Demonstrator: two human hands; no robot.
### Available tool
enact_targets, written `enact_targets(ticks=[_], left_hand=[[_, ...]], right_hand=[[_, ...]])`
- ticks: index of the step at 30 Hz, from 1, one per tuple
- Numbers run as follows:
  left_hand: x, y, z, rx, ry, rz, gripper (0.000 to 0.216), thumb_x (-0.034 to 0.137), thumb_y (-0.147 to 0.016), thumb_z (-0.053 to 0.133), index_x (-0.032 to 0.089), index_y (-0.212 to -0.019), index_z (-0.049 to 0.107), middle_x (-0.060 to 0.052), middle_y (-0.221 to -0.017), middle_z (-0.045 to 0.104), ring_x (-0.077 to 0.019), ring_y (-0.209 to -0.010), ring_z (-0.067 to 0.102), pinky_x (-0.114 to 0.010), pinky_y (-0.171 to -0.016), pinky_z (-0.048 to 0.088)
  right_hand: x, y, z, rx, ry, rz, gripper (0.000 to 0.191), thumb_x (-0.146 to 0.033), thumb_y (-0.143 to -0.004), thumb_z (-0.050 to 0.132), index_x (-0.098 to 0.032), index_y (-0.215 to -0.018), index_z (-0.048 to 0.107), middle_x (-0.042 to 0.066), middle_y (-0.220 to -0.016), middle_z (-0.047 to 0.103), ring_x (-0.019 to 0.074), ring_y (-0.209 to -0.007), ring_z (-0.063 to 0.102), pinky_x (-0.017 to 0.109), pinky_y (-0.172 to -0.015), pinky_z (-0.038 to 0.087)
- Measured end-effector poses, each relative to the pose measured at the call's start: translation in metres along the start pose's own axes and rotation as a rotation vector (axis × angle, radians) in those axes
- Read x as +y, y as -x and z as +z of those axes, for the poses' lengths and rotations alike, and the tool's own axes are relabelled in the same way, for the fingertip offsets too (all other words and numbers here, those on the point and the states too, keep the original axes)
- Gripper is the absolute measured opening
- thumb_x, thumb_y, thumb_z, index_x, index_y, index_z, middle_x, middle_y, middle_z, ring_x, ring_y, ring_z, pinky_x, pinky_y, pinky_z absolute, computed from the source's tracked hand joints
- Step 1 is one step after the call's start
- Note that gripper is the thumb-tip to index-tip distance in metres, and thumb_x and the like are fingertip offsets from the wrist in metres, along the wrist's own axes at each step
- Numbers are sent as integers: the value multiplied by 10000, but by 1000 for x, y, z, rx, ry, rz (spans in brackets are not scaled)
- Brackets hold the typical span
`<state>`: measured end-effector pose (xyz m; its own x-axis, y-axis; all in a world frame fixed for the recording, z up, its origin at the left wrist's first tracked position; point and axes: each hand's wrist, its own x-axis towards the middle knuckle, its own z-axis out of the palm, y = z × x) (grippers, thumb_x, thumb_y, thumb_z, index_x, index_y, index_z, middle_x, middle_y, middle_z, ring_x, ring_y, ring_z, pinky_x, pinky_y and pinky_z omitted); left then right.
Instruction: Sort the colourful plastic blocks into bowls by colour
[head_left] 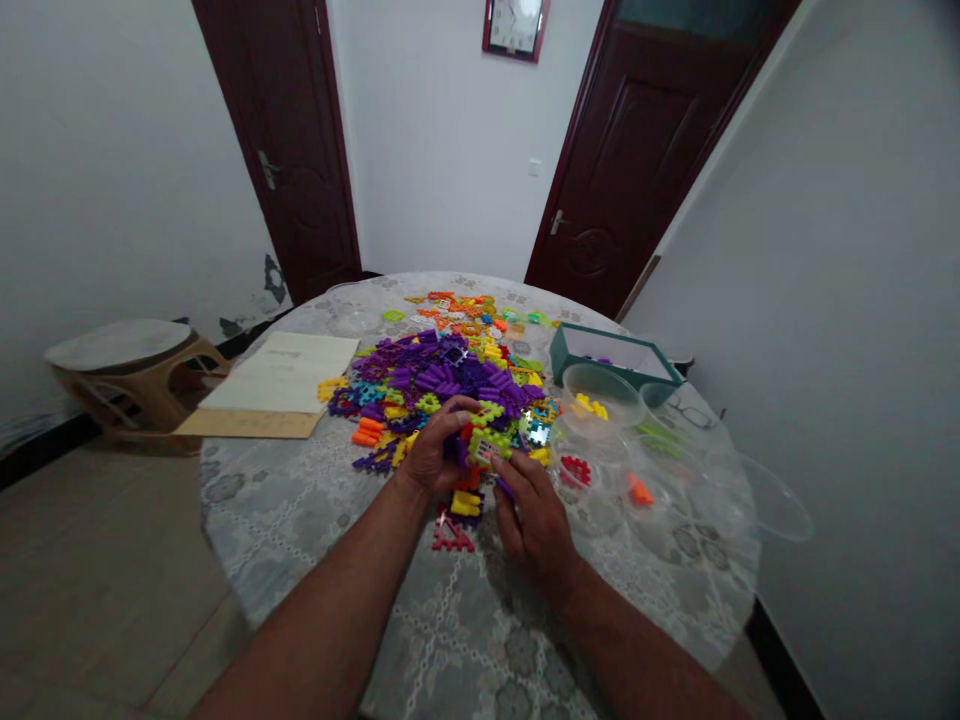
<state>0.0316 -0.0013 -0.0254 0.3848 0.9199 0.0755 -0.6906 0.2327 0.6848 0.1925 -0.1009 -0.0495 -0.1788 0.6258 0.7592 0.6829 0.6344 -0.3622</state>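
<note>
Both my hands are closed on a small assembly of plastic building pieces (489, 446), mostly lime green with some red and purple. My left hand (435, 450) grips it from the left, and my right hand (534, 508) has its fingers on the lower right side. Just beyond them lies a big pile of building pieces (435, 370), largely purple, with yellow, blue, green and orange ones round its edge. Below the held assembly, a yellow piece (466, 503) and a red triangular frame piece (451, 535) lie on the table. My fingers hide part of the assembly.
On the right stand clear plastic tubs (604, 405) with a few pieces inside, and behind them a green box (615, 352). A pale sheet of board (281, 372) lies at the left of the round table (300, 530). A stool (120, 345) stands beyond it.
</note>
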Motion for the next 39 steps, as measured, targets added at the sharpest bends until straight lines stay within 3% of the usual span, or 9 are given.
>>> enact_targets(ticks=[4,7,14,17,20,25,30,35,39], left_hand=[[3,0,-1,-25,-13,-3,307,316,-794,796,172,-1045,693,-13,-742,652,-110,-497,564,-187,-391,430],[6,0,1,-56,-23,-61,339,300,-781,801,177,-1079,696,-60,-777,698,-170,-615,660,-193,-418,464],[2,2,9,-193,-73,-153,343,311,-809,771,170,-1119,728,-68,-727,705,-131,-471,580,-205,-396,444],[-2,2,9,-222,-106,-176,382,340,-799,781,170,-1136,727,-72,-710,703,-151,-493,596,-207,-394,438],[-3,1,6,-250,-129,-187,400,360,-819,766,174,-1170,715,-73,-716,713,-148,-490,592,-209,-406,441],[-5,-1,1,-283,-135,-212,406,362,-862,725,185,-1225,680,-84,-747,733,-150,-516,602,-205,-437,450],[-8,1,1,-302,-129,-252,401,373,-849,726,182,-1197,669,-121,-794,747,-165,-556,621,-199,-437,449],[-8,3,2,-317,-63,-270,401,370,-826,740,180,-1174,678,-107,-803,729,-177,-589,640,-191,-419,448],[-5,4,4,-344,-26,-288,383,368,-832,735,175,-1160,690,-104,-841,732,-151,-556,621,-181,-406,442]], right_hand=[[-9,-15,-27,27,38,-4,510,-134,-1008,547,-298,-1490,574,110,-1291,668,260,-1219,638,472,-1062,557],[5,-32,-62,41,209,46,426,-172,-1009,544,-253,-1416,638,120,-1289,677,275,-1245,610,504,-1108,509],[129,-56,-171,47,722,268,427,-112,-952,446,-97,-1293,702,204,-1261,729,301,-1207,640,510,-1135,442],[172,-57,-199,-30,823,408,502,-48,-866,450,-61,-1301,701,230,-1277,731,311,-1189,666,493,-1118,449],[190,-53,-211,-32,833,463,526,-24,-819,455,-39,-1273,719,245,-1231,749,313,-1114,703,482,-1086,476],[175,-47,-207,2,805,473,517,-29,-818,439,-81,-1238,735,202,-1232,759,291,-1151,700,458,-1096,492],[106,-46,-162,-18,457,314,410,-106,-945,446,-187,-1229,731,122,-1247,758,244,-1185,697,438,-1095,526],[35,-41,-106,-261,84,113,319,-133,-1007,531,-243,-1250,706,126,-1494,604,242,-1362,603,458,-1131,513],[20,-38,-81,-422,79,30,353,-56,-974,530,-227,-1223,711,136,-1578,524,261,-1390,576,472,-1132,518]])
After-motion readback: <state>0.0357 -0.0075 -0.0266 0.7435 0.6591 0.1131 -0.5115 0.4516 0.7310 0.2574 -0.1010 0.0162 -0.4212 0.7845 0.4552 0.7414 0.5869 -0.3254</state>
